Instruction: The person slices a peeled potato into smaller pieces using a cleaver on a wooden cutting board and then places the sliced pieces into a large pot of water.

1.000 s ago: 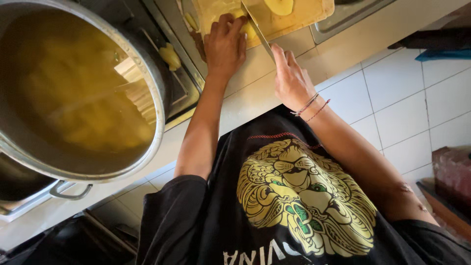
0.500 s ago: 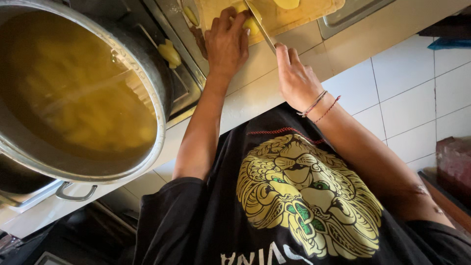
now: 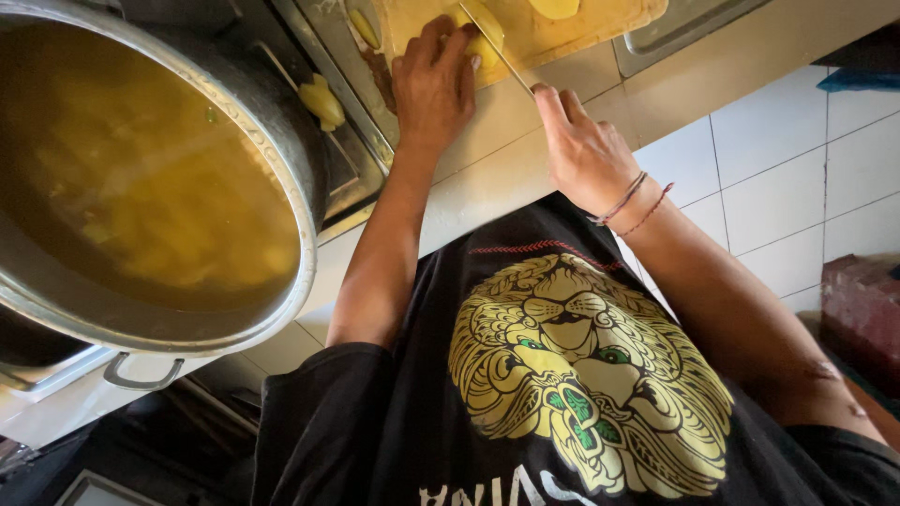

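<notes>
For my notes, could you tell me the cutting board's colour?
Pale yellowish cutting board, in the head view.

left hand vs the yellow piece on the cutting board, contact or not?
Touching. The head view shows the left hand pressed down on the yellow piece on the cutting board, fingertips over its near edge, while the right hand holds the knife against it.

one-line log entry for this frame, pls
left hand: pins yellow piece | right hand: knife, blade on piece | cutting board | pot left

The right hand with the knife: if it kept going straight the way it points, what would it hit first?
Most likely the yellow piece under the left hand, on the cutting board; the right hand aims its knife there.
</notes>
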